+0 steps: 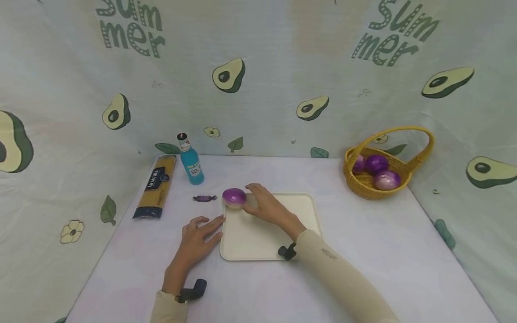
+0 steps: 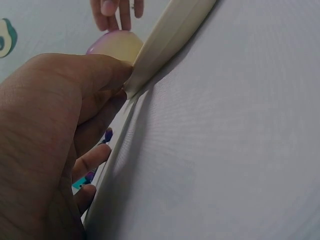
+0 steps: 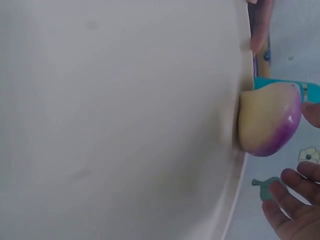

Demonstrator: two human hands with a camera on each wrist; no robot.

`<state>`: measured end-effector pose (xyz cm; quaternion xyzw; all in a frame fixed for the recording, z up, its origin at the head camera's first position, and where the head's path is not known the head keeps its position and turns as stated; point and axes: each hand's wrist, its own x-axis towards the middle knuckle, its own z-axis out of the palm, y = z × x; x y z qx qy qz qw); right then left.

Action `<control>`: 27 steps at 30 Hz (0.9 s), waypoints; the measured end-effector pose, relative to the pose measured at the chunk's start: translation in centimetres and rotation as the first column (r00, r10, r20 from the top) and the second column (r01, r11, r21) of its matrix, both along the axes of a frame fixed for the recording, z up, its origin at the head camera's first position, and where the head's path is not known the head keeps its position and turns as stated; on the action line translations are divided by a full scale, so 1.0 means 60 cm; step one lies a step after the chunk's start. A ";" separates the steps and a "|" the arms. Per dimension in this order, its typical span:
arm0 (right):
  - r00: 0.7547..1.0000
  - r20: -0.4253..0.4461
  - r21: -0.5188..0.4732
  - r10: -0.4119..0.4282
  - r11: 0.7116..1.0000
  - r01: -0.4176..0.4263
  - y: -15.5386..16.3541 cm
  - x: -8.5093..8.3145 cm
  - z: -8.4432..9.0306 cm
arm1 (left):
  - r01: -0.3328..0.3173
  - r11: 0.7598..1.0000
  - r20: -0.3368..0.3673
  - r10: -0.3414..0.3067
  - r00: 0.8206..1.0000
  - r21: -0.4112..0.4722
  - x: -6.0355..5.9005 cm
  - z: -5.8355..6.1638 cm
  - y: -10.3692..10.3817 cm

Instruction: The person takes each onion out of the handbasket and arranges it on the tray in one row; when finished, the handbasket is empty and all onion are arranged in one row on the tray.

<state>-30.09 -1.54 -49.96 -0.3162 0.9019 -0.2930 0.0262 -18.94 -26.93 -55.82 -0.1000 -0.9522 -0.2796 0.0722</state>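
Bottle (image 1: 191, 162), candy (image 1: 204, 198) and pasta pack (image 1: 156, 186) crowd the tray's (image 1: 258, 242) far-left side

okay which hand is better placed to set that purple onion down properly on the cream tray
Right. The right hand already touches the purple onion at the cream tray's far-left corner, while the left hand lies flat, fingertips against the tray's left edge, likely steadying it.

My left hand (image 1: 196, 242) lies flat, palm down, fingers straight and spread a little, pointing forward and to the right; my right hand (image 1: 266, 207) reaches forward and to the left, fingers loosely extended; both forearms wear beige sleeves.
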 end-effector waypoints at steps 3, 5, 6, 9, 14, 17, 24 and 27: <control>1.000 -0.003 -0.019 -0.009 1.000 0.009 0.014 0.003 0.005 | 0.001 1.000 -0.019 -0.001 1.000 0.004 -0.001 0.000 0.001; 1.000 -0.003 -0.018 -0.013 1.000 0.013 0.024 0.005 0.008 | 0.002 1.000 -0.019 -0.002 1.000 -0.004 -0.002 -0.002 0.000; 1.000 -0.002 -0.018 -0.014 1.000 0.014 0.029 0.007 0.010 | 0.002 1.000 -0.012 -0.002 1.000 -0.011 -0.003 -0.004 0.000; 1.000 0.001 0.001 -0.020 1.000 0.020 0.043 0.012 0.015 | -0.002 1.000 0.016 0.002 1.000 -0.013 -0.003 -0.007 -0.001; 0.999 -0.011 0.009 -0.032 0.999 0.032 0.070 0.017 0.025 | -0.002 1.000 0.034 0.002 0.999 -0.009 -0.005 -0.009 -0.001; 0.999 -0.015 0.010 -0.040 0.999 0.040 0.087 0.019 0.031 | -0.002 1.000 0.042 0.002 0.999 -0.009 -0.005 -0.006 -0.001; 0.999 -0.016 -0.003 -0.050 0.999 0.050 0.123 0.024 0.041 | -0.019 1.000 0.057 0.020 0.998 -0.022 -0.003 -0.006 -0.001; 0.998 -0.023 -0.006 -0.059 0.998 0.059 0.139 0.025 0.039 | -0.020 0.999 0.057 0.022 0.998 -0.032 -0.003 -0.010 0.001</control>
